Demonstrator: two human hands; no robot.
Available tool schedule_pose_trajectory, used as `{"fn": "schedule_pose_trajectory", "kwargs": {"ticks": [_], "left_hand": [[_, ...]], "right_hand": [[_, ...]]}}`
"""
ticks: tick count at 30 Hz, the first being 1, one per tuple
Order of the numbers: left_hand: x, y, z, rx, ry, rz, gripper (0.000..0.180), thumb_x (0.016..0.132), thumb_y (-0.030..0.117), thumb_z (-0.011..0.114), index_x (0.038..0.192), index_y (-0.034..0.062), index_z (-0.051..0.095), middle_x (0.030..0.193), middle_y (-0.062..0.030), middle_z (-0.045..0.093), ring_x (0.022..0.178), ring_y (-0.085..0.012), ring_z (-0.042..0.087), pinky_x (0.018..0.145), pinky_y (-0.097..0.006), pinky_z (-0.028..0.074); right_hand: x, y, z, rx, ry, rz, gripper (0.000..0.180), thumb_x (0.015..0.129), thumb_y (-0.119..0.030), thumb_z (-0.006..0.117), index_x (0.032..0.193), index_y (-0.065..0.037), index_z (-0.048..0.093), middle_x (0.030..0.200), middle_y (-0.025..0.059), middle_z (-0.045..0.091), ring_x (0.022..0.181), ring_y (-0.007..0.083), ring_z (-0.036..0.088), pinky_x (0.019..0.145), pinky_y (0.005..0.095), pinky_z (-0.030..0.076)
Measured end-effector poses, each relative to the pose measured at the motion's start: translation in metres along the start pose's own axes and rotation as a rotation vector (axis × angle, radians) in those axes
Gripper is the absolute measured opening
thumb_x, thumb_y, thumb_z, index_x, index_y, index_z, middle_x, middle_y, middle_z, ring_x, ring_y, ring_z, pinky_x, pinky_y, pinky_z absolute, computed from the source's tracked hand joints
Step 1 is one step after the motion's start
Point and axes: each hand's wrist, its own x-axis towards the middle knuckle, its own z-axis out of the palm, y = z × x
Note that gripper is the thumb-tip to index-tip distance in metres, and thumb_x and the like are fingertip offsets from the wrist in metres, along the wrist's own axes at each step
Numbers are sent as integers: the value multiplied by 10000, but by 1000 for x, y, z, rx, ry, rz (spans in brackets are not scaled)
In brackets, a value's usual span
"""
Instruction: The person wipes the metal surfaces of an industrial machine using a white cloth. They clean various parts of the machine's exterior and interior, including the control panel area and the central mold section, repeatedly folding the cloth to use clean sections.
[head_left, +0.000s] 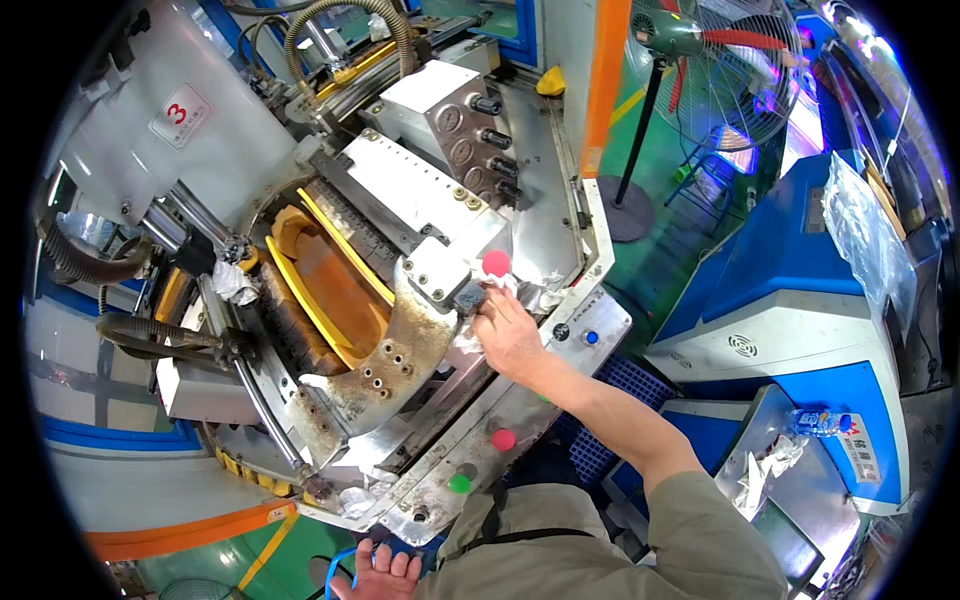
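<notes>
My right hand reaches over the machine's front edge, fingers bent and closed beside a metal end block. White crumpled cloth or paper shows at its fingertips, just below a round red knob. What the fingers grip is partly hidden. Low at the front, my left hand is held palm up with its fingers apart, holding nothing. Between the machine's clamping parts lies a long orange-brown trough-like piece with yellow edges. A scorched metal plate with several holes curves round its near end.
On the machine's front rail sit a red button, a green button and a blue button. A standing fan is at the back right. Right of me stand a blue-white cabinet and a metal surface with a bottle.
</notes>
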Motion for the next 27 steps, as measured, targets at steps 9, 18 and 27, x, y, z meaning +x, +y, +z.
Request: {"fn": "schedule_pose_trajectory", "kwargs": {"ticks": [9, 18, 27], "left_hand": [[20, -9, 23, 35, 130, -104, 843, 835, 616, 670, 1461, 101, 437, 1328, -79, 548, 1173, -278, 491, 1048, -474, 330], [10, -11, 24, 18, 197, -4, 882, 830, 635, 663, 1462, 69, 424, 1361, -93, 535, 1154, -274, 512, 1074, -495, 339], [15, -8, 26, -25, 165, 53, 894, 787, 620, 721, 1452, 96, 432, 1195, -54, 549, 1010, -243, 490, 975, -414, 363]], "right_hand": [[-25, 72, -23, 181, -113, 390, 276, 851, 6, 501, 1122, 34, 543, 1146, 268, 618, 1081, 439, 586, 914, 476, 484], [100, 100, -21, 135, -44, 495, 147, 877, -71, 509, 1009, -13, 541, 923, 252, 645, 931, 450, 621, 805, 509, 489], [103, 67, -32, 301, -503, 83, 156, 799, -27, 533, 943, -33, 593, 905, 216, 633, 951, 405, 617, 833, 483, 500]]}}
